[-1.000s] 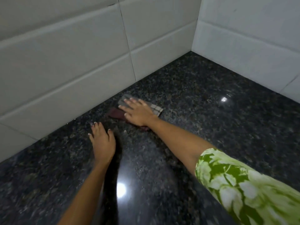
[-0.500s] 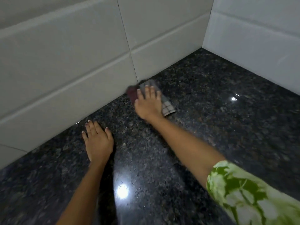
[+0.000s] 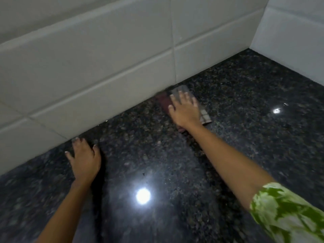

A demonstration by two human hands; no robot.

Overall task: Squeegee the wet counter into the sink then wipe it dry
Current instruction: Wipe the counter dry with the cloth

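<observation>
Polished black speckled granite forms the bench (image 3: 236, 137), which meets a wall of large pale rectangular tiles (image 3: 87, 64) at the rear and at the right corner. We see the right hand (image 3: 185, 109) laid flat, fingers straight and spread, pressing a small checked grey cloth with a dark red edge (image 3: 205, 118) onto the bench just beside the foot of the wall. The cloth lies under the palm and fingers, showing past the fingertips, to the hand's left, and at the wrist side on the right. The left hand (image 3: 84, 160) rests palm down on the bench, fingers relaxed, holding nothing, well apart from the cloth. A green-and-white patterned sleeve (image 3: 287, 213) covers the right upper arm. Two bright light reflections (image 3: 143, 196) show on the granite.
</observation>
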